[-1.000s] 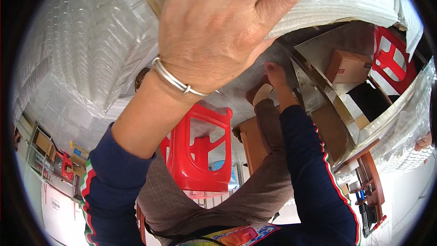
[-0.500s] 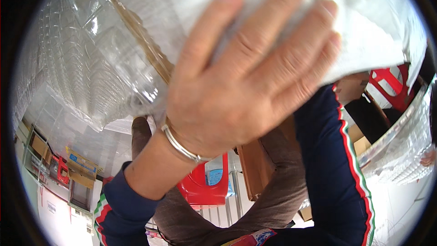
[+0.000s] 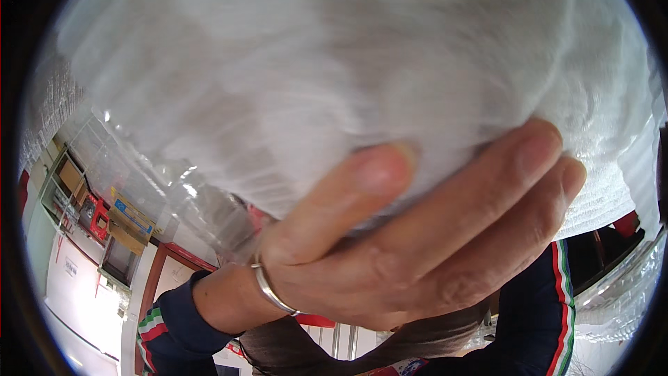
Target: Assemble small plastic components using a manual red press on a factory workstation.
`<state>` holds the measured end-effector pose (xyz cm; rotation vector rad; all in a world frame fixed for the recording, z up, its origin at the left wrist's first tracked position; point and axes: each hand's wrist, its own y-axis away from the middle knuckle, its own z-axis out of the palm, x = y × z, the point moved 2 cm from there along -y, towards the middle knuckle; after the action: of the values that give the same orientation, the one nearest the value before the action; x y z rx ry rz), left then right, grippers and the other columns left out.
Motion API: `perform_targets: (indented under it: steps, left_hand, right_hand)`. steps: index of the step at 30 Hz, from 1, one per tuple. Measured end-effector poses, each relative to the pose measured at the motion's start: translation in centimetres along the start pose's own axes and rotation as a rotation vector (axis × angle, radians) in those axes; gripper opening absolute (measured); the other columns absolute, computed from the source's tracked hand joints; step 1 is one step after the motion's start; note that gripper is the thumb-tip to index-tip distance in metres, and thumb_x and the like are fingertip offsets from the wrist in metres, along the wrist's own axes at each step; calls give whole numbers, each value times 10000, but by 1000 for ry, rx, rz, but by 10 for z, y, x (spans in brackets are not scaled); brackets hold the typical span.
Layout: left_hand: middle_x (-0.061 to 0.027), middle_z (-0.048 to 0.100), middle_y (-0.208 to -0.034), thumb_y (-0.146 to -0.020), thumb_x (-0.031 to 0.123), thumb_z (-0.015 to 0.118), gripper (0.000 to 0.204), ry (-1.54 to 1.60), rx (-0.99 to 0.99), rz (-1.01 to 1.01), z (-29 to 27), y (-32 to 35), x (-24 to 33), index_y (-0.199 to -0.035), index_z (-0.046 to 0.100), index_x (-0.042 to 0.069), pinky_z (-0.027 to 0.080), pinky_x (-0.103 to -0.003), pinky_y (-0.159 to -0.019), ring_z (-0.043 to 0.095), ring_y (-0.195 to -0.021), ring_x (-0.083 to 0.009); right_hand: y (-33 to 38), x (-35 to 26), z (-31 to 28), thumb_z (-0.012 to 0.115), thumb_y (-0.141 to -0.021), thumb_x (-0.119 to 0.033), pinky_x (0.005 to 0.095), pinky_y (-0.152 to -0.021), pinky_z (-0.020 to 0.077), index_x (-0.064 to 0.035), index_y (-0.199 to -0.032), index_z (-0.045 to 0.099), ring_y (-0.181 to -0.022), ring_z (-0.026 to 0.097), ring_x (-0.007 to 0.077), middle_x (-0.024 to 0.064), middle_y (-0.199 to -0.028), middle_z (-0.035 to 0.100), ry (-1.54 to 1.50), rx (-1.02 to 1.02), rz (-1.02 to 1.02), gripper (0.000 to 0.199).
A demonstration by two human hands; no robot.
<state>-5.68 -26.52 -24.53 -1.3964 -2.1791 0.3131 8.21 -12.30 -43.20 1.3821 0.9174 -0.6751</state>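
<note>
A large, soft, wrinkled white sheet [image 3: 278, 111] fills most of the view and looks very close and partly blurred. My left hand [image 3: 417, 257], with a silver bracelet [image 3: 268, 289] at the wrist, lies against its near side. The fingers are stretched and spread; the thumb is hidden. Clear crinkled plastic [image 3: 202, 198] hangs along the sheet's left edge, beside my left wrist. Only the dark sleeve [image 3: 532, 306] of my right arm shows, with its striped edge. My right hand is hidden behind the sheet.
My brown-trousered legs [image 3: 306, 348] are below the sheet. At the left stand a metal rack [image 3: 59, 174], a red plastic item [image 3: 96, 216] and cardboard boxes [image 3: 129, 237]. More clear plastic [image 3: 619, 299] lies at the right.
The white sheet has come closer and lower, covering much of the clear plastic and the brown strip. My left hand has moved down and right; my right forearm is more covered.
</note>
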Motion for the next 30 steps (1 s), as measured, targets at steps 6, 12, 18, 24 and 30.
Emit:
perform_targets:
  steps: [6,12,18,24,30]
  left_hand:
    - [202,646,-1172,-859,474,643,446,-184,-89,371,-14,7,-15,-1289,539,426,370,-414,-1088,613,-1148,-230]
    - [198,598,-1252,-885,439,633,436,-168,-174,72,-15,12,1,-1305,533,375,367,-410,-1086,593,-1171,-216]
    - [181,578,-1288,-893,417,630,453,-190,-200,148,-20,16,-3,-1325,519,336,376,-411,-1078,583,-1187,-210]
    - [163,557,-1324,-900,395,628,471,-194,-205,214,-22,12,-5,-1344,504,296,384,-412,-1070,572,-1202,-205]
    - [132,543,-1341,-884,384,642,514,-163,-255,224,-45,9,-15,-1358,484,262,387,-414,-1067,565,-1210,-213]
  right_hand:
    - [-27,-3,-48,645,-907,-153,389,-901,483,-7,-1183,601,-1009,597,253,121,-1132,623,116,6,-65,315]
    - [-96,-40,-190,648,-903,-151,394,-909,479,-6,-1189,598,-1016,595,259,125,-1138,622,240,-25,-127,325]
    - [-109,-47,-247,651,-898,-149,399,-917,475,-5,-1195,596,-1024,593,265,130,-1144,621,340,-58,-174,335]
    - [-165,-20,-220,654,-893,-146,404,-925,472,-4,-1201,593,-1031,591,271,135,-1150,620,456,-83,-248,345]
    - [-123,-51,-297,657,-888,-144,409,-934,468,-3,-1207,591,-1039,590,277,140,-1156,620,581,-81,-295,355]
